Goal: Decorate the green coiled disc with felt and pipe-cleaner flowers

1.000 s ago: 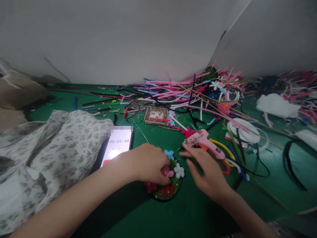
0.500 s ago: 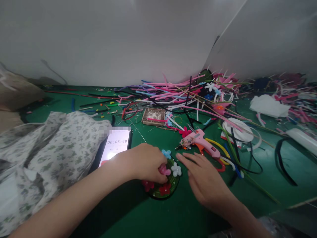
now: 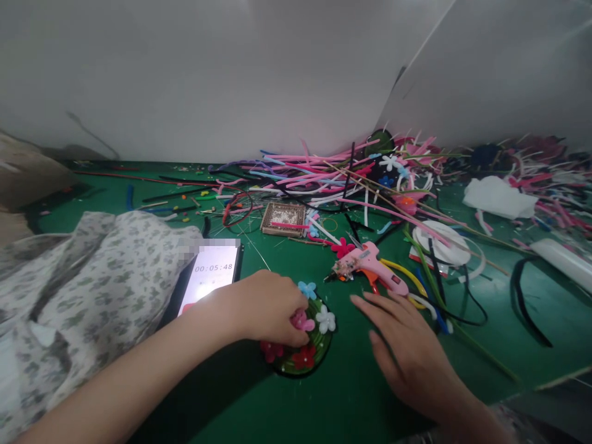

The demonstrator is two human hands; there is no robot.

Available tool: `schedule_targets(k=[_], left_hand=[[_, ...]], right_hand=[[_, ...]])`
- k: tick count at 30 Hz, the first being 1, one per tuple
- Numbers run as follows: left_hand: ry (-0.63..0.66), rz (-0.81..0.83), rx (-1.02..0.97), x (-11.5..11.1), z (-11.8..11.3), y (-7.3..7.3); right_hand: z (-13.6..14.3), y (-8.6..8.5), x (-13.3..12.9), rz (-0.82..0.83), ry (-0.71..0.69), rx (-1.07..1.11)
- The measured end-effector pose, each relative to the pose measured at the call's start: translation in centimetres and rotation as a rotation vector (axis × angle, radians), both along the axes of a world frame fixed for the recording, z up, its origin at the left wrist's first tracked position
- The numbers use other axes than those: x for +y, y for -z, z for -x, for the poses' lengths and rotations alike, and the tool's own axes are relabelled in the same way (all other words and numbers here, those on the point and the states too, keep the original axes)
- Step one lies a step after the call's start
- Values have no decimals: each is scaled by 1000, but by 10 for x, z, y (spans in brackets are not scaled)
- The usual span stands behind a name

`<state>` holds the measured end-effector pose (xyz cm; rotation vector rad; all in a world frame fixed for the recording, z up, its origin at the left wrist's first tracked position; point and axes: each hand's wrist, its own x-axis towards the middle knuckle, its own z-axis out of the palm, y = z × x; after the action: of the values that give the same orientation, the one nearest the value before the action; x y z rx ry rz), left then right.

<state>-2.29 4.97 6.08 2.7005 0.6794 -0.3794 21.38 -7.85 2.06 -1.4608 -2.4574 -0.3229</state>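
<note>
My left hand (image 3: pixel 272 308) has its fingers closed on a pink flower (image 3: pixel 303 320) over a round green pad (image 3: pixel 320 340) that lies on the table. Around the pad's edge sit a light blue flower (image 3: pixel 306 290), a white flower (image 3: pixel 325 319), a red flower (image 3: pixel 304 357) and a darker pink-red flower (image 3: pixel 272 352), partly under my hand. To the right, my right hand (image 3: pixel 407 351) hovers with fingers spread and nothing in them. Just beyond its fingertips rests a pink hot glue gun (image 3: pixel 382 271), its nozzle pointing left.
A lit phone (image 3: pixel 211 271) showing a timer and a patterned cloth (image 3: pixel 124 277) lie on the left. Behind is a small box of beads (image 3: pixel 284 219). Pipe cleaners (image 3: pixel 305 172) pile up along the wall. A white spool (image 3: pixel 441 243) and white tissue (image 3: pixel 499 196) are on the right.
My right hand has moved right, away from the green pad, its fingers spreading. My left hand stays on the pink flower. The whole view has shifted slightly.
</note>
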Motion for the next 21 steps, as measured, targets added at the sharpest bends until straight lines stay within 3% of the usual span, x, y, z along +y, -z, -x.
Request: schedule_targets(k=[3, 6, 15, 21], left_hand=[[0, -12, 11, 0, 0, -1], [-1, -13, 18, -1, 0, -1], [-2, 6, 7, 0, 1, 0], [2, 16, -6, -1, 1, -3]], right_hand=[[25, -1, 20, 85, -70, -50], [32, 2, 29, 146, -104, -132], [2, 8, -20, 76, -116, -140], [-4, -5, -20, 23, -90, -47]])
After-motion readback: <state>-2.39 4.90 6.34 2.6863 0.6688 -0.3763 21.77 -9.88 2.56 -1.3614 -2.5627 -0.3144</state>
